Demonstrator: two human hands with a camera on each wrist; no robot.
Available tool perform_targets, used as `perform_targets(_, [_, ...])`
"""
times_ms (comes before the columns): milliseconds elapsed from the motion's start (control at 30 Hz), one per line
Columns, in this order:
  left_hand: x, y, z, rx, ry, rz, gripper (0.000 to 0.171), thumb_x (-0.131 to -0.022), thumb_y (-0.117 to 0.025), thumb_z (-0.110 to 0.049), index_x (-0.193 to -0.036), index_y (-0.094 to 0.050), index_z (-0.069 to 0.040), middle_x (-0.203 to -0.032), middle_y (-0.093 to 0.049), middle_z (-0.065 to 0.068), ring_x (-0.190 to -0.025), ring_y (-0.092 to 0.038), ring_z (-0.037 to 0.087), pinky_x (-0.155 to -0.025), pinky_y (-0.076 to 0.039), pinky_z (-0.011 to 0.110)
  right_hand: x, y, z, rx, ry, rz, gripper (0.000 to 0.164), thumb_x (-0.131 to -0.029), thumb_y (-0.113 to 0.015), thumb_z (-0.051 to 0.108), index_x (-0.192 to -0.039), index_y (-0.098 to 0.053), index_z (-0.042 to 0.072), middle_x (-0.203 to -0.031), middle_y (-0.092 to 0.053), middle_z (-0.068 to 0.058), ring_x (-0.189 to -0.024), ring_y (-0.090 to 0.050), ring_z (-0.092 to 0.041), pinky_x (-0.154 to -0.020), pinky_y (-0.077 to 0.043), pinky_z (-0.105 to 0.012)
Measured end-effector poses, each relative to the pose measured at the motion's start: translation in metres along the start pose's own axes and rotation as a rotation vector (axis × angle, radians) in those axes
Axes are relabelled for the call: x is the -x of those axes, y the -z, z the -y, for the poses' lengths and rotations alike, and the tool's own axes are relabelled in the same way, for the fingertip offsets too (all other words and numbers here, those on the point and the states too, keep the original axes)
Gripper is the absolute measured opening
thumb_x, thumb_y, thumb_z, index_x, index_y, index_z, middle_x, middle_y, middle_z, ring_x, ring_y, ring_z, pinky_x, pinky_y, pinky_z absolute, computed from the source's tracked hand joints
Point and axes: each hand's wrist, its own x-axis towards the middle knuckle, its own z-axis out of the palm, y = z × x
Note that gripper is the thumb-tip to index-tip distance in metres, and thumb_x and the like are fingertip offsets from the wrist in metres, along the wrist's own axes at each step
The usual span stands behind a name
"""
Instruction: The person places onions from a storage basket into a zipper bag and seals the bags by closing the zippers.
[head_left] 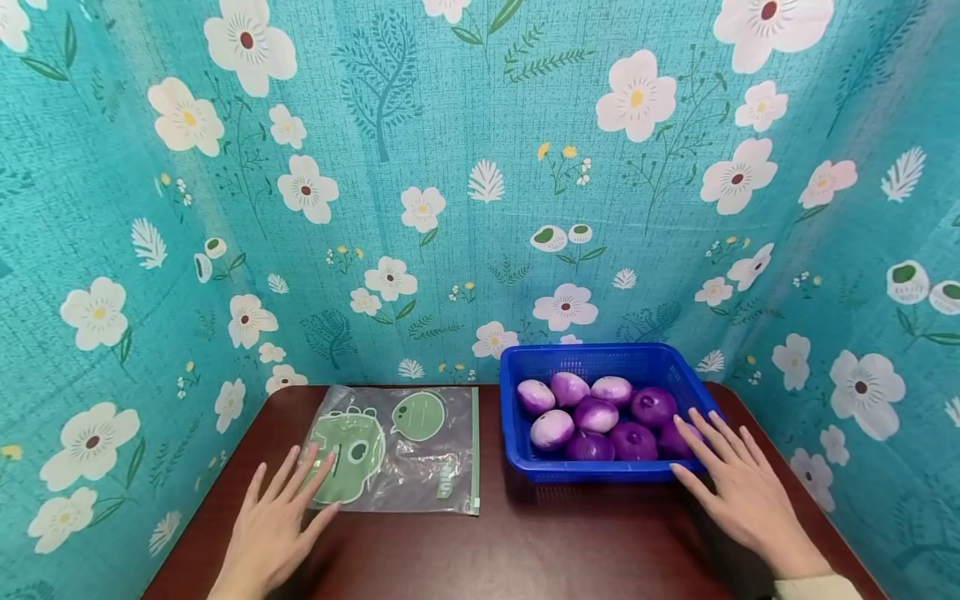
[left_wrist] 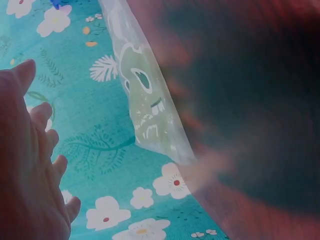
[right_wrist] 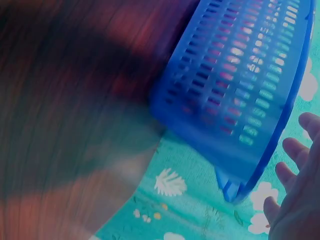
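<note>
Blue basket [head_left: 592, 473], loaded with purple vegetables [head_left: 596, 414]; zip bag [head_left: 401, 454], laid on desk [head_left: 525, 550]. Left hand [head_left: 272, 525] near bag, right hand [head_left: 738, 492] near basket: fingers [head_left: 281, 475] spread, nothing gripped.

Nine visible onions [head_left: 596, 414], one basket [head_left: 592, 476], one bag [head_left: 401, 454]

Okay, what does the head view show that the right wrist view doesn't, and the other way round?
Only the head view: the left hand, the clear zip bag with green prints, and the onions from above.

Only the right wrist view: a close look at the slotted outer wall of the blue basket, with purple patches showing through.

Both: the basket, the right hand, the brown table and the floral cloth.
</note>
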Motion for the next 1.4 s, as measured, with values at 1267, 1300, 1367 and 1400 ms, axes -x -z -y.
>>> perform_targets(1267, [-0.14, -0.103, -0.155, 0.324, -0.069, 0.374, 0.036, -0.095, -0.068, -0.045, -0.082, -0.055, -0.014, -0.069, -0.056, -0.001, -0.064, -0.059, 0.022, -0.062, -0.048, 0.042, -0.058, -0.045, 0.088, -0.13, 0.09, 0.041, 0.012, -0.099, -0.066, 0.037, -0.096, -0.071, 0.026, -0.095, -0.068, 0.006, -0.083, -0.064, -0.016, -0.077, -0.054, -0.042])
perform_targets(1300, [-0.141, -0.105, -0.156, 0.319, -0.053, 0.396, 0.037, -0.094, -0.069, -0.047, -0.082, -0.056, -0.014, -0.069, -0.057, 0.0, -0.065, -0.06, 0.023, -0.064, -0.049, 0.042, -0.058, -0.046, 0.088, -0.126, 0.087, 0.051, 0.015, -0.099, -0.065, 0.037, -0.098, -0.073, 0.024, -0.099, -0.072, 0.003, -0.088, -0.067, -0.019, -0.08, -0.056, -0.044])
perform_targets(1367, [-0.142, -0.107, -0.158, 0.305, -0.029, 0.429, 0.039, -0.092, -0.07, -0.049, -0.081, -0.057, -0.013, -0.072, -0.061, 0.003, -0.071, -0.064, 0.026, -0.068, -0.052, 0.043, -0.059, -0.047, 0.088, -0.12, 0.081, 0.063, 0.022, -0.099, -0.064, 0.037, -0.104, -0.076, 0.02, -0.108, -0.075, -0.003, -0.098, -0.07, -0.025, -0.087, -0.057, -0.048])
perform_targets(1400, [-0.142, -0.107, -0.159, 0.291, -0.027, 0.436, 0.04, -0.091, -0.07, -0.05, -0.083, -0.059, -0.012, -0.076, -0.064, 0.005, -0.075, -0.067, 0.028, -0.072, -0.054, 0.044, -0.059, -0.047, 0.088, -0.116, 0.076, 0.067, 0.024, -0.1, -0.064, 0.038, -0.106, -0.077, 0.019, -0.11, -0.076, -0.005, -0.101, -0.071, -0.027, -0.088, -0.057, -0.05])
